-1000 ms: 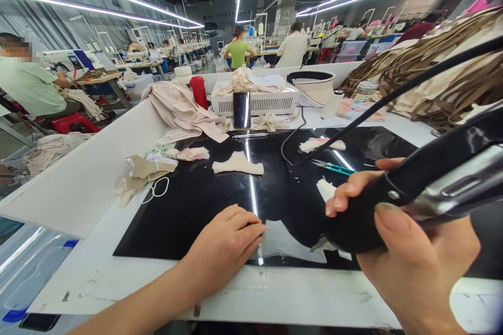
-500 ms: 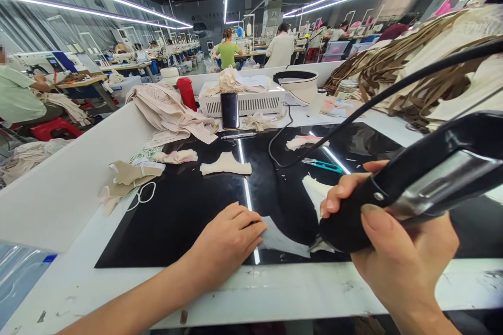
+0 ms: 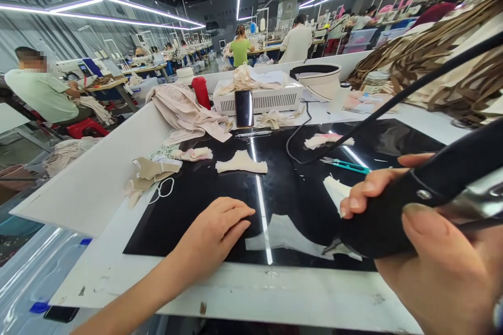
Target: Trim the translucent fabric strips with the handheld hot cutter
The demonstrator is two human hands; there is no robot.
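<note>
My left hand [image 3: 218, 227] is at the left of a sheer grey-white piece of fabric [image 3: 281, 234], its fingers stretched out and holding nothing. The fabric lies flat on the black mat [image 3: 176, 220]. My right hand [image 3: 428, 241] grips a black corded hand tool [image 3: 389, 214] with a shiny metal part on its side. Its metal tip [image 3: 332, 247] is at the fabric's right end; I cannot tell whether they touch. A cream fabric piece [image 3: 336, 191] is partly hidden behind my right fingers. Another cream piece [image 3: 241, 162] lies farther back.
Turquoise thread snips [image 3: 348, 165] and a black cable [image 3: 293, 152] lie on the mat. Behind stand a phone [image 3: 244, 108], a white vented box [image 3: 275, 100] and a red cylinder [image 3: 201, 92]. Fabric heaps [image 3: 188, 110] are at left, brown straps [image 3: 393, 57] at right. Co-workers sit beyond.
The view has turned leftward, so the scene shifts right. My left hand has moved off the sheer fabric to the left, baring its left end. My right hand still grips the tool.
</note>
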